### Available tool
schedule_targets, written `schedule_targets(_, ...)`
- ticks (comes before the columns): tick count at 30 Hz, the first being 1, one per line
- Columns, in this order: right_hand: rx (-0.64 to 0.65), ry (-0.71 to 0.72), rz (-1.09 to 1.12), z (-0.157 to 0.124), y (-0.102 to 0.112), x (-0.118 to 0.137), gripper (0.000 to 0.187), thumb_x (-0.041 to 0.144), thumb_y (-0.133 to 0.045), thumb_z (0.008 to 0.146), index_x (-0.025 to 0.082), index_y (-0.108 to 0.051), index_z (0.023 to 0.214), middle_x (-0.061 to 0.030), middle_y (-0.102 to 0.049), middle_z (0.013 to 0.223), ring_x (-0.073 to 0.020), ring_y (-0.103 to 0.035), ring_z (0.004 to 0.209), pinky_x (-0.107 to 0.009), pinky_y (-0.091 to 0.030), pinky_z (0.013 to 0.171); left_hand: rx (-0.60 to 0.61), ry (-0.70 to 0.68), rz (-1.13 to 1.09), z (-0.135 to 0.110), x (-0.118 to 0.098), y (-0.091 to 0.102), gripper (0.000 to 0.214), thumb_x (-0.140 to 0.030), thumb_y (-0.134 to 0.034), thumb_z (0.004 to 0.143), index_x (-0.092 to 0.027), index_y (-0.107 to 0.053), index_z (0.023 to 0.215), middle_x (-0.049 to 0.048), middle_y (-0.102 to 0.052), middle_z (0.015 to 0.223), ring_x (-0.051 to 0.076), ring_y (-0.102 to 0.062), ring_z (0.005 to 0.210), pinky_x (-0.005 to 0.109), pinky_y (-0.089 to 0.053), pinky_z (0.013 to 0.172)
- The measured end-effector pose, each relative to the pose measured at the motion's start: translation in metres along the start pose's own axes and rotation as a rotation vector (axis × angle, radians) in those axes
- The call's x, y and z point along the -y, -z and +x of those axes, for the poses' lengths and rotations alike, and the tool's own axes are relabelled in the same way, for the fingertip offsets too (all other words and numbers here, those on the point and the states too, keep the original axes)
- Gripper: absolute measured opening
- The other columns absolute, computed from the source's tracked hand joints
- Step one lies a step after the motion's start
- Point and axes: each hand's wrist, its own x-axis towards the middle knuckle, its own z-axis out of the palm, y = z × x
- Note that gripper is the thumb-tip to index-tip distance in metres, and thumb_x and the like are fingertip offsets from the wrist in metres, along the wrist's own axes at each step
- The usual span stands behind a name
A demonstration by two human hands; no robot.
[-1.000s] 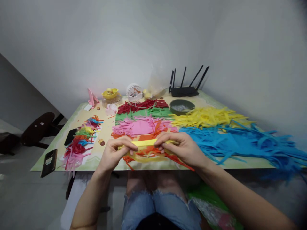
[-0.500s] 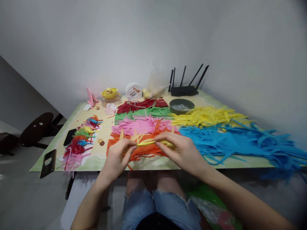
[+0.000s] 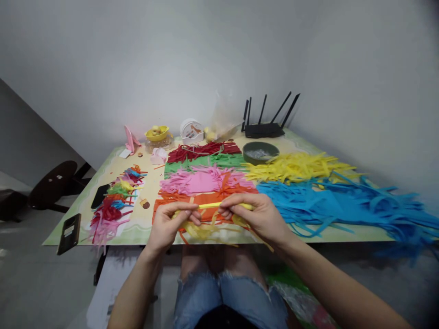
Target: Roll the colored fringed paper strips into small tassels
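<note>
Both of my hands hold a folded strip of fringed yellow paper [image 3: 210, 206] level over the table's near edge. My left hand [image 3: 170, 224] pinches its left end with fingers curled. My right hand [image 3: 259, 215] grips its right end, fingers closed on it. The yellow fringe [image 3: 202, 230] hangs down between my hands. Beneath lie orange fringed paper [image 3: 206, 198] and, just beyond it, pink fringed paper [image 3: 202, 180].
The table [image 3: 137, 228] carries piles of fringed paper: red [image 3: 202, 150], green [image 3: 212, 161], yellow [image 3: 295, 167], blue [image 3: 339, 201]. Finished mixed-colour tufts [image 3: 115, 205] lie left, near two phones [image 3: 69, 233]. A green bowl [image 3: 259, 152], a router [image 3: 264, 130] and small containers stand at the back.
My hands turned the yellow strip: its fringe stood up half a second ago and now hangs down. The hands sit a little lower and closer to me.
</note>
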Motion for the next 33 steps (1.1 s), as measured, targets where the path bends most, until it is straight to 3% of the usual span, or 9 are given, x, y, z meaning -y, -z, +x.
schedule_targets(4,0.011,0.002,0.029,0.005,0.001,-0.004,0.009,0.02,-0.066,0.072,0.018,-0.075,0.071,-0.0039,-0.074,0.069,-0.0139,-0.069,0.061,-0.023,-0.056,0.058,0.038,-0.14,0.06,0.001,0.003,0.0,0.013,-0.019,-0.063,0.081,-0.017,-0.076,0.078,0.0065,-0.072,0.069,0.017,-0.067,0.069,0.028,-0.054,0.068)
schedule_targets(10,0.017,0.008,-0.058,0.005,0.005,-0.004,0.012,0.017,-0.061,0.07,0.017,-0.073,0.068,-0.0046,-0.073,0.068,-0.0137,-0.066,0.055,-0.024,-0.054,0.055,0.105,-0.432,0.553,-0.008,-0.01,0.002,0.029,-0.005,-0.052,0.078,-0.02,-0.075,0.084,0.0058,-0.073,0.079,0.016,-0.067,0.076,0.026,-0.052,0.069)
schedule_targets(13,0.091,0.156,-0.274,0.004,0.005,0.004,0.019,0.012,-0.055,0.072,0.018,-0.074,0.071,-0.004,-0.074,0.072,-0.0139,-0.067,0.062,-0.023,-0.054,0.06,0.291,-0.329,0.704,-0.008,-0.028,0.007,0.026,-0.007,-0.053,0.079,-0.019,-0.074,0.086,0.0078,-0.072,0.098,0.019,-0.067,0.094,0.03,-0.051,0.084)
schedule_targets(16,0.173,0.31,-0.425,0.004,0.003,0.012,0.022,0.011,-0.053,0.076,0.019,-0.073,0.074,-0.0029,-0.074,0.073,-0.0134,-0.069,0.066,-0.023,-0.054,0.064,0.329,-0.215,0.729,-0.001,-0.038,0.005,0.02,-0.018,-0.057,0.084,-0.02,-0.071,0.099,0.0083,-0.071,0.109,0.022,-0.063,0.107,0.034,-0.046,0.097)
schedule_targets(20,0.226,0.448,-0.505,0.002,0.002,0.014,0.023,0.008,-0.051,0.08,0.019,-0.071,0.078,-0.003,-0.074,0.075,-0.0125,-0.069,0.067,-0.022,-0.053,0.063,0.364,-0.107,0.72,0.009,-0.031,-0.004,0.018,-0.027,-0.058,0.088,-0.018,-0.072,0.093,0.0061,-0.075,0.09,0.019,-0.069,0.083,0.027,-0.052,0.078)
schedule_targets(22,0.236,0.477,-0.526,0.0,0.005,0.011,0.024,0.007,-0.05,0.081,0.019,-0.071,0.081,-0.0035,-0.075,0.078,-0.0128,-0.069,0.07,-0.023,-0.054,0.066,0.35,-0.147,0.776,0.012,-0.023,-0.005,0.02,-0.028,-0.056,0.089,-0.017,-0.072,0.084,0.0053,-0.074,0.08,0.017,-0.068,0.074,0.026,-0.051,0.073)
schedule_targets(25,0.254,0.389,-0.566,-0.002,0.012,0.01,0.023,0.009,-0.054,0.081,0.019,-0.071,0.091,-0.0038,-0.075,0.086,-0.0145,-0.07,0.077,-0.025,-0.054,0.071,0.272,-0.422,1.01,0.014,-0.013,0.002,0.017,-0.024,-0.054,0.09,-0.018,-0.069,0.085,0.0043,-0.072,0.077,0.016,-0.066,0.072,0.035,-0.047,0.09)
schedule_targets(29,0.303,0.038,-0.4,0.012,0.018,0.011,0.037,0.029,-0.061,0.084,0.018,-0.062,0.119,-0.0091,-0.069,0.116,-0.0196,-0.067,0.103,-0.03,-0.053,0.086,0.228,-0.904,1.306,0.018,-0.008,0.013,0.02,-0.011,-0.051,0.089,-0.021,-0.066,0.098,0.0043,-0.075,0.088,0.017,-0.068,0.084,0.045,-0.032,0.105)
schedule_targets(33,0.486,-0.221,-0.075,0.029,0.008,-0.003,0.035,0.047,-0.06,0.084,0.014,-0.069,0.093,-0.0084,-0.075,0.09,-0.0181,-0.07,0.083,-0.03,-0.053,0.078,0.256,-1.209,1.396,0.024,-0.009,0.015,0.02,-0.01,-0.054,0.088,-0.016,-0.064,0.105,0.0091,-0.074,0.1,0.021,-0.067,0.099,0.044,-0.031,0.107)
